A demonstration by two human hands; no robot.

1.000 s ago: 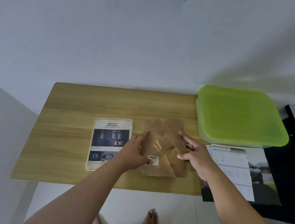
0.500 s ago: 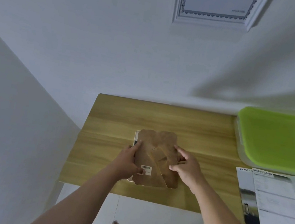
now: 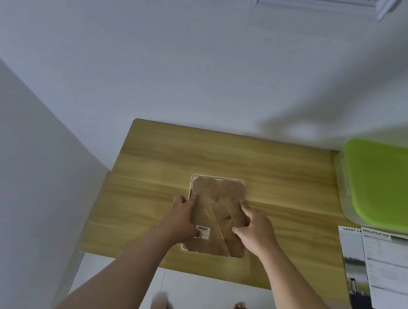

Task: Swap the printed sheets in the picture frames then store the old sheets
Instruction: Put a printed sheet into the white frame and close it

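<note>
The brown backing board point(image 3: 218, 195) lay over the white-rimmed frame point(image 3: 218, 177) on the tabletop point(image 3: 223, 157), well left of the green-lidded box point(image 3: 390, 185). The left hand point(image 3: 181, 216) gripped its left edge and the right hand point(image 3: 256, 230), fingers curled, pinched its right side, seemingly to seat it squarely.

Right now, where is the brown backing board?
In the head view, the backing board lies on the wooden table, over a white-rimmed frame, between the left hand and the right hand.

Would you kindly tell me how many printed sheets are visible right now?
2: the SPECIFICATION sheet at the right edge, overlapping the SMART sheet beneath it. Another may be hidden under the brown backing board.
</note>
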